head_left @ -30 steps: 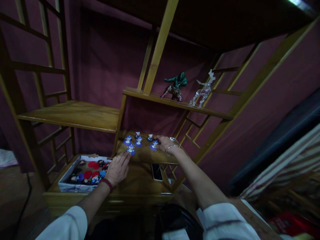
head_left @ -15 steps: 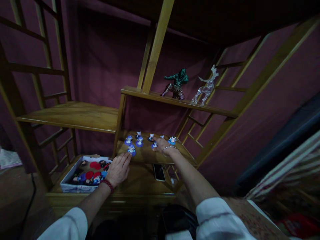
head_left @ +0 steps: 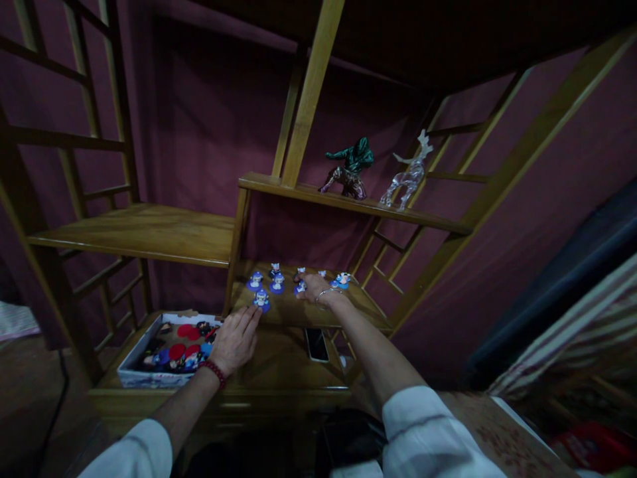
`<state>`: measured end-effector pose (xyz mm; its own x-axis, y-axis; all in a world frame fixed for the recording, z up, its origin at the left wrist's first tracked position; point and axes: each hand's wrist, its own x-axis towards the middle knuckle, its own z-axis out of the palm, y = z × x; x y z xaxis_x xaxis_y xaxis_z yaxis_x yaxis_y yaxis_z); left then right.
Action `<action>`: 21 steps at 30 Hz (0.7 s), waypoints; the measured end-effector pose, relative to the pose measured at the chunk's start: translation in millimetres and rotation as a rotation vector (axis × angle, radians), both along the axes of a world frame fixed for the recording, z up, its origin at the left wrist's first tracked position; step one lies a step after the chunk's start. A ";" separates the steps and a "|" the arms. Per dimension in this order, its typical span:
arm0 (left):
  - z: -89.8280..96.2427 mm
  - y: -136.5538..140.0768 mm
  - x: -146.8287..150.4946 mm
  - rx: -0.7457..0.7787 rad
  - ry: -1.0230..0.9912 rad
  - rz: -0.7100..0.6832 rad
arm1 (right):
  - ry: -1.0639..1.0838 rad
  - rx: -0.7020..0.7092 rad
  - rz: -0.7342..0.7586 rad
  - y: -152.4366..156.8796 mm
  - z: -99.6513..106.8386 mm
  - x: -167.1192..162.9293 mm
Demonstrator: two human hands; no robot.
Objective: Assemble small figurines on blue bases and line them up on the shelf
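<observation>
On the lower shelf (head_left: 288, 311), my right hand (head_left: 314, 287) reaches in from the right. Its fingers are closed on a small purple-based figurine (head_left: 299, 287), which stays at shelf level. Just behind it a dark figurine (head_left: 300, 272) is partly covered by the fingers. My left hand (head_left: 237, 340) rests with fingers stretched out at the shelf's front edge, its fingertips close to a purple-and-white figurine (head_left: 261, 300). Two similar purple figurines, one at left (head_left: 255, 281) and one beside it (head_left: 277, 283), stand behind that one, with a darker figurine (head_left: 275, 269) at the back.
A blue-based figurine (head_left: 342, 280) stands right of my right hand. An open box (head_left: 149, 380) of jumbled figurines sits lower left. A phone (head_left: 317, 345) lies below the shelf. Above, a green crouching statue (head_left: 351, 166) and a clear deer (head_left: 409, 176) occupy the upper shelf.
My right hand has slid a little to the left with the purple-based figurine, now in front of the dark one. My left hand has stayed at the shelf edge.
</observation>
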<state>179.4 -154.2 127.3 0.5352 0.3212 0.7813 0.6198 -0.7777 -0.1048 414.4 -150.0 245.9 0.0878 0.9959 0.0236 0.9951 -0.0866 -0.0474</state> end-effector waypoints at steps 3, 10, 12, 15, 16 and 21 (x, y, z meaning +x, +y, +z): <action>0.3 0.5 -0.2 0.005 0.001 -0.010 | 0.009 -0.005 -0.007 0.8 -0.3 0.1; -2.3 1.4 0.2 0.020 -0.008 -0.013 | 0.157 0.034 -0.043 -4.3 4.4 6.6; -2.2 1.2 0.2 0.023 -0.011 -0.012 | 0.183 0.038 -0.082 -4.0 6.6 6.1; -0.9 0.5 0.2 0.027 -0.019 -0.010 | 0.153 -0.001 -0.134 -1.5 8.3 4.6; -0.4 0.3 0.1 0.026 -0.020 -0.012 | 0.139 -0.011 -0.143 -0.6 8.2 4.2; 0.3 0.5 0.5 0.033 -0.021 -0.016 | 0.148 -0.013 -0.172 1.7 6.1 5.3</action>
